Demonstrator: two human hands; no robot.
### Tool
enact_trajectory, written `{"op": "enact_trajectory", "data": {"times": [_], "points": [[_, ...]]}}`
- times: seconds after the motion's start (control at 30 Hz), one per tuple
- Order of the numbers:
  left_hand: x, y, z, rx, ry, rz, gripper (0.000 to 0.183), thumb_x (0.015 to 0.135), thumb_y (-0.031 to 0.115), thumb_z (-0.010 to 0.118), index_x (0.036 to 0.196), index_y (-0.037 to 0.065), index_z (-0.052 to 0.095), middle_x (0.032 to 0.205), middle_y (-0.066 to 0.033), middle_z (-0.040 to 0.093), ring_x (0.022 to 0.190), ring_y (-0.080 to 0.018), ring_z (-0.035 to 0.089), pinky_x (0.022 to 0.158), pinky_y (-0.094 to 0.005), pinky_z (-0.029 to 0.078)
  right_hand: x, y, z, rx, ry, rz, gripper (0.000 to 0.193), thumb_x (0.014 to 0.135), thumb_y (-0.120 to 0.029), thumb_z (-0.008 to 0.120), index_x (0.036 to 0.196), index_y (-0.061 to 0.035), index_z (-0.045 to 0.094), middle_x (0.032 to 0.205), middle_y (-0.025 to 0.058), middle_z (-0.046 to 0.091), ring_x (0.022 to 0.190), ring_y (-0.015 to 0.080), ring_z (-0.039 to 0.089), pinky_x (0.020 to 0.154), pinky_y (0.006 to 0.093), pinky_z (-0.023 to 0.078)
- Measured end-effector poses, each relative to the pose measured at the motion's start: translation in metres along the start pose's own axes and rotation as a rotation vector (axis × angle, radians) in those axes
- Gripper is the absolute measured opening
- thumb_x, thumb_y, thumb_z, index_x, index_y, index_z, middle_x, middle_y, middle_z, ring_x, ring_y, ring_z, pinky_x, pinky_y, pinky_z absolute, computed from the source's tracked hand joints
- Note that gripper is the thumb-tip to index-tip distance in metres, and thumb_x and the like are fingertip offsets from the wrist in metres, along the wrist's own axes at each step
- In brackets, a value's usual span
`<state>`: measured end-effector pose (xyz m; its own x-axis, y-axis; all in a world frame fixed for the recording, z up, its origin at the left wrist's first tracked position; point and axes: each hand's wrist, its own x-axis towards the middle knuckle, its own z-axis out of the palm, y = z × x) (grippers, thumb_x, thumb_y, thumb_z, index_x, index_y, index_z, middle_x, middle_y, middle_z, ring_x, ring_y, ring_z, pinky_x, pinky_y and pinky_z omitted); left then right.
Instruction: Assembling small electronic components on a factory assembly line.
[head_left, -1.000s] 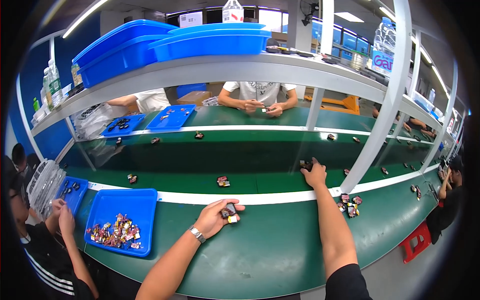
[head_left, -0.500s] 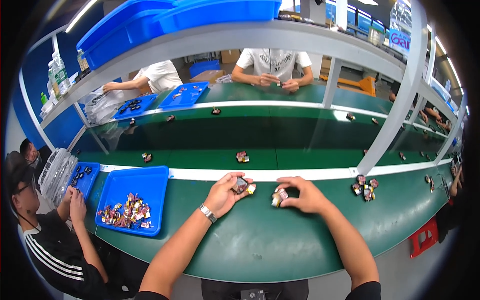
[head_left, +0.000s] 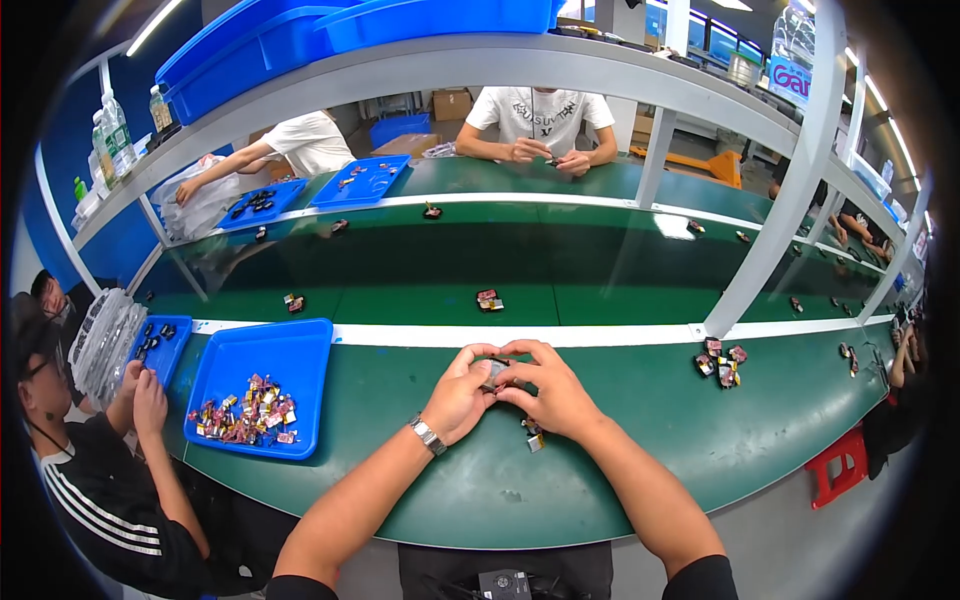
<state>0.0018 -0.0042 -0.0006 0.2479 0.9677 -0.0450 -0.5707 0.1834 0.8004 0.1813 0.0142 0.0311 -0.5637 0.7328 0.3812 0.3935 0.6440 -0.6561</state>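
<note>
My left hand [head_left: 462, 400], with a metal watch on its wrist, is closed around a small grey-and-black electronic part [head_left: 494, 372]. My right hand [head_left: 550, 388] meets it from the other side, thumb and fingers pinching the same part, most of which the fingers hide. Just below my right palm is a second small assembly [head_left: 534, 437] with a silver-and-yellow block; I cannot tell whether it lies on the table or hangs. Further right on the green table [head_left: 620, 480] sits a cluster of similar assemblies [head_left: 720, 363].
To my left, a blue tray [head_left: 325, 390] holds many small assemblies. A white rail [head_left: 600, 338] separates my table from a green belt carrying scattered pieces, such as one assembly [head_left: 489, 300]. A shelf post [head_left: 770, 200] rises at right. Co-workers sit at left and opposite.
My right hand has moved left to join my left hand on its part. The assembly it held is now below the palm, out of the fingertips. The view has shifted slightly.
</note>
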Motion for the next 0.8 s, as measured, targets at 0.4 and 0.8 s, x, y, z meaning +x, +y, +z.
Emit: {"op": "enact_trajectory", "data": {"times": [0.4, 0.8], "points": [[-0.004, 0.024, 0.004, 0.481, -0.067, -0.146, 0.027, 0.102, 0.014, 0.044, 0.126, 0.003, 0.051, 0.117, -0.0086, 0.058, 0.102, -0.0146, 0.061, 0.092, -0.0334, 0.052, -0.006, 0.007, 0.005, -0.033, 0.019, 0.007, 0.014, 0.082, -0.014, 0.073, 0.096, -0.0096, 0.072, 0.124, 0.0073, 0.056, 0.117, 0.0268, 0.052, 0.094, 0.0374, 0.049], [0.001, 0.009, -0.006, 0.093, -0.226, -0.139, 0.022, 0.099, 0.011, 0.052, 0.120, 0.006, 0.046, 0.128, -0.0108, 0.054, 0.111, -0.0185, 0.058, 0.101, -0.0437, 0.049, -0.008, 0.005, -0.003, -0.011, 0.034, 0.017, 0.010, 0.084, -0.014, 0.069, 0.091, -0.0073, 0.071, 0.126, 0.0079, 0.057, 0.118, 0.0272, 0.052, 0.095, 0.0373, 0.048]]}}
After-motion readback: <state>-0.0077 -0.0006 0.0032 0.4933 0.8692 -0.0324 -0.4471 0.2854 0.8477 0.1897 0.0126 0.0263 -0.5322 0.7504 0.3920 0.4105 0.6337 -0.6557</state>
